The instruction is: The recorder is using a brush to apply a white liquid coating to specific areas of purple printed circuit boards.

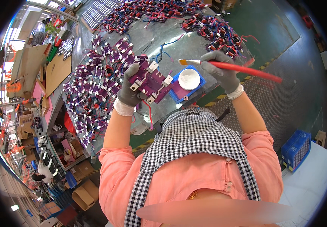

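In grey gloves, my left hand grips a purple circuit board by its left edge. Metal terminal strips cross the board's face, and a red wire hangs below it. My right hand is closed round a long red-handled brush. Its bristles point left, toward the board, and stay apart from it. Below the brush sits a blue plastic tray holding a round white dish; what the dish contains is hard to make out.
Many purple circuit boards with metal tabs are heaped on the left of the grey table. Red and blue wired parts line its far side, with another pile at the far right. A blue crate stands at lower right.
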Motion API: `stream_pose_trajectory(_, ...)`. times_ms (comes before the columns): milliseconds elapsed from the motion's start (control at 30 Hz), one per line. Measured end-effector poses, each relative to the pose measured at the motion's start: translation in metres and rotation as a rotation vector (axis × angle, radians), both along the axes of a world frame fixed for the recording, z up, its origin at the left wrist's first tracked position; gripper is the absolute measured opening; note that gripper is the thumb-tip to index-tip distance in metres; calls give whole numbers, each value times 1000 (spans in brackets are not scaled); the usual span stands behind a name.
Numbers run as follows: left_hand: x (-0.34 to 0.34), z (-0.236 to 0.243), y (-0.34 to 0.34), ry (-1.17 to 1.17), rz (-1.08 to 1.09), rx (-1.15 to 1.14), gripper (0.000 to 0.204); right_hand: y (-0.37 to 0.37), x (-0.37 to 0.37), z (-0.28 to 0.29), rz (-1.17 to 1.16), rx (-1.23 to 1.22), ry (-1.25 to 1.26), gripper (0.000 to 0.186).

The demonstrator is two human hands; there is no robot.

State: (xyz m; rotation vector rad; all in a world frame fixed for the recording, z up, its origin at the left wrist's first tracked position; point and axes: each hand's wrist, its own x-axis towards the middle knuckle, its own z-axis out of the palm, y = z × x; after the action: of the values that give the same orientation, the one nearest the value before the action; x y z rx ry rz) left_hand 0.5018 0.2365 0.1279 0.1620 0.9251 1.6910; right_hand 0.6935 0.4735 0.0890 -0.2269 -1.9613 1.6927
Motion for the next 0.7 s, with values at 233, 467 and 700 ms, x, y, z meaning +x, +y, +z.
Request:
stream_pose_trajectory(233,-2,-4,10,36,-216,4,50,-24,-6,71,157,-133,91,13)
stream_pose_trajectory(467,10,7,13,59,-38,-146,49,-16,-5,72,88,71,130,12)
stream_pose_trajectory(700,-17,-25,-9,-23,-134,25,48,-11,-15,59,48,210,51,11)
